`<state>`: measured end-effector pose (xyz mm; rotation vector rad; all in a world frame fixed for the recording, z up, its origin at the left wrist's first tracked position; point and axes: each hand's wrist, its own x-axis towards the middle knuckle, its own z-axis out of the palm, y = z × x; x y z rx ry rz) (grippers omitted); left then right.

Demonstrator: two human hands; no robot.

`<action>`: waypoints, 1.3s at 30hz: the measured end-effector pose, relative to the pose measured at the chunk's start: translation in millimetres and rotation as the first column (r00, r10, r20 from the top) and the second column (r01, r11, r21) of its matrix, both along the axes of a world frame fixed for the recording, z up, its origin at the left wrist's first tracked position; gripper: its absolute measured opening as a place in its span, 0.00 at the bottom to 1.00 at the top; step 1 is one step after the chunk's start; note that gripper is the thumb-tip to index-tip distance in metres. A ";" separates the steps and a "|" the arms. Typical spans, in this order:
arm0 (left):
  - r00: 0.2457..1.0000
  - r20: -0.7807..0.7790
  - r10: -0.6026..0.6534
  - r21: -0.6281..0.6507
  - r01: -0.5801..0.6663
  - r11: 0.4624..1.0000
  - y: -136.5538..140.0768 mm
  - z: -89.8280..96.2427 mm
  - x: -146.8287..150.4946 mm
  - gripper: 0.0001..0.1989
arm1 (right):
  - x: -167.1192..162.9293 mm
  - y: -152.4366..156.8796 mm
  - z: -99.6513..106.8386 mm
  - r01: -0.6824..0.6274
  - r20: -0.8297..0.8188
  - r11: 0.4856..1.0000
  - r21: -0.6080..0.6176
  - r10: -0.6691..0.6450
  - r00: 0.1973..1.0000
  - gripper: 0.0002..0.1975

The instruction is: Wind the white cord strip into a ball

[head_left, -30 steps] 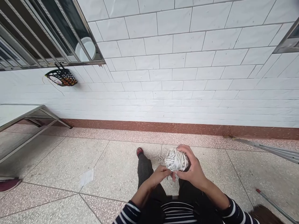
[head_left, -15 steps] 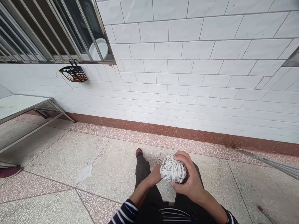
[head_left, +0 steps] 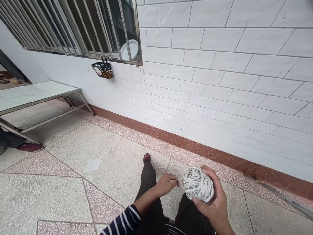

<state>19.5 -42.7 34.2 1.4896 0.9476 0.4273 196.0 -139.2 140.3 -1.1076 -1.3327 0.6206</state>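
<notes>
A thick ball of grey-white cord point(head_left: 198, 184) is wound in many crossing strands. My right hand point(head_left: 216, 199) cups it from the right, thumb below and fingers over the top. To the left of the ball, my left hand point(head_left: 167, 183) is closed in a pinch on a thin strand of the cord, a short gap away from the ball. Beyond my left hand, a loose tangle of cord point(head_left: 170, 169) shows against the floor.
A low glass-topped table point(head_left: 41, 93) stands at the left, with another person's shoe point(head_left: 30, 147) by its leg. A black basket point(head_left: 102, 69) hangs from the window bars. Paper point(head_left: 93, 164) lies on the floor. Metal poles point(head_left: 288, 197) lie along the wall at right.
My hands have moved apart; the left hand has come away from the ball with a strand, and the right hand has shifted right with the ball. The view has swung left.
</notes>
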 end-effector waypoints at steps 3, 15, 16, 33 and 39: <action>0.997 -0.058 0.044 0.112 -0.038 0.993 4.1 -8.1 0.6 0.13 | 3.1 -3.3 4.8 0.033 -0.004 0.999 -0.004 -0.033 0.999 0.32; 0.979 -0.035 0.200 0.096 -0.196 0.976 11.6 -20.5 -2.8 0.15 | 2.7 -10.9 10.2 0.032 -0.105 0.999 -0.044 -0.036 0.994 0.33; 0.974 -0.033 0.222 0.101 -0.218 0.971 12.9 -19.2 -2.4 0.15 | 3.1 -11.4 9.6 0.029 -0.126 0.998 -0.063 -0.037 0.991 0.33; 0.893 0.260 0.367 -0.270 -0.297 0.916 28.4 -4.1 -36.5 0.16 | 9.4 -11.7 0.0 0.044 -0.235 0.964 -0.264 -0.109 0.966 0.35; 0.965 0.221 0.140 -0.174 -0.102 0.979 11.5 -9.7 -27.5 0.13 | 17.8 -9.8 2.0 0.083 -0.200 0.966 -0.246 -0.135 0.971 0.36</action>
